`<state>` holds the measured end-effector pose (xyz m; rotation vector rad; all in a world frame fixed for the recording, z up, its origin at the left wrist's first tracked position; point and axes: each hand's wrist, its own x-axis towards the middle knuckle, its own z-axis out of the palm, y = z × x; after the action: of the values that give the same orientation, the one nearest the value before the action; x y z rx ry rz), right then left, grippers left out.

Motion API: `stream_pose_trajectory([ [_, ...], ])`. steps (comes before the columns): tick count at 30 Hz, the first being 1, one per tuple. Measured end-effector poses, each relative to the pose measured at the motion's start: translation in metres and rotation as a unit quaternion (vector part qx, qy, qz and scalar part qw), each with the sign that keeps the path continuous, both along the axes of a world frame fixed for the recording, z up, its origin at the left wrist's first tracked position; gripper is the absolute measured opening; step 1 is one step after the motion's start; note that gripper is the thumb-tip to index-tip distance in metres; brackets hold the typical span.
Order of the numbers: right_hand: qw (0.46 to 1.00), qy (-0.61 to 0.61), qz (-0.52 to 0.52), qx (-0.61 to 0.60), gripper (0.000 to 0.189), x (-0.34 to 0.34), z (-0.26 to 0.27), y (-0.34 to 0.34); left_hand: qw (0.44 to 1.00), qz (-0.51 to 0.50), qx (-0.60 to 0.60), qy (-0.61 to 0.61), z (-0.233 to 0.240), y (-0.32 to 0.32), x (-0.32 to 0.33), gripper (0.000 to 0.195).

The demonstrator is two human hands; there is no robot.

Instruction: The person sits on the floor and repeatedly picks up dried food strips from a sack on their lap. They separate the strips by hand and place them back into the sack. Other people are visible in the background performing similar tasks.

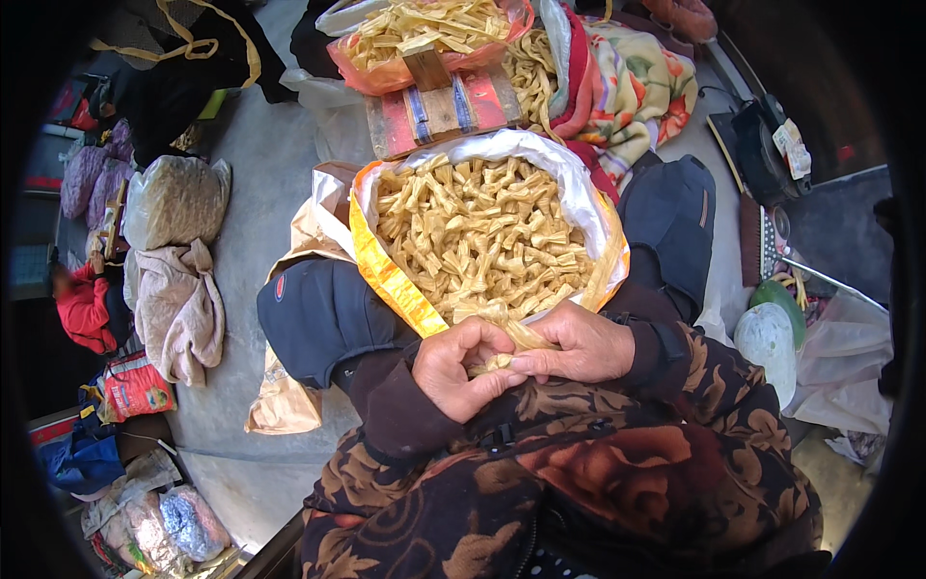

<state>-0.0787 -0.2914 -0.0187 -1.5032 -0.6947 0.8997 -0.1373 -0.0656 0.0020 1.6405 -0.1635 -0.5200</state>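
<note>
Both hands meet over my lap at the near rim of an open sack. My left hand (466, 365) pinches a knotted end of a pale yellow dried strip (527, 334). My right hand (579, 344) grips the same strip, with thumb and fingers close to the left thumb. Part of the strip lies up over the sack's right rim. The orange and white woven sack (376, 279) stands between my knees, filled with short knotted pieces (481, 224) of the same dried material. What lies under my fingers is partly hidden.
Beyond the sack stand a red wooden board (477, 108) with an upright block, a pink bag of dried strips (372, 72) and a floral blanket (629, 79). Stuffed bags (177, 203) lie left; a person in red (83, 304) sits far left. Gourds (767, 347) lie right.
</note>
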Motion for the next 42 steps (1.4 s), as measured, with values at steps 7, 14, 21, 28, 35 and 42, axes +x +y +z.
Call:
stream_pose_trajectory([
  [7, 0.99, 0.129, 0.002, 0.06, 0.035, -0.016, -0.001, -0.001, 0.991, -0.033, -0.104, 0.081, 0.007, -0.007, -0.004, 0.023],
  [14, 0.927, 0.363, -0.041, 0.084, 0.032, -0.034, 0.03, -0.007, 0.943, -0.044, -0.309, 0.115, 0.003, -0.007, -0.005, 0.025],
  [21, 0.904, 0.412, -0.067, 0.091, 0.03, -0.041, 0.025, -0.008, 0.957, -0.06, -0.276, 0.072, -0.005, -0.003, -0.002, 0.021],
  [28, 0.956, 0.231, -0.164, 0.07, 0.032, -0.017, 0.0, -0.002, 0.994, 0.0, -0.109, 0.009, -0.02, -0.002, 0.028, 0.018],
  [35, 0.966, 0.156, -0.206, 0.021, 0.033, -0.005, -0.022, -0.003, 0.898, 0.165, 0.395, -0.102, -0.048, 0.006, 0.071, 0.022],
  [42, 0.972, 0.167, -0.166, 0.015, 0.031, -0.006, -0.019, -0.005, 0.905, 0.153, 0.384, -0.099, -0.075, 0.01, 0.069, 0.037],
])
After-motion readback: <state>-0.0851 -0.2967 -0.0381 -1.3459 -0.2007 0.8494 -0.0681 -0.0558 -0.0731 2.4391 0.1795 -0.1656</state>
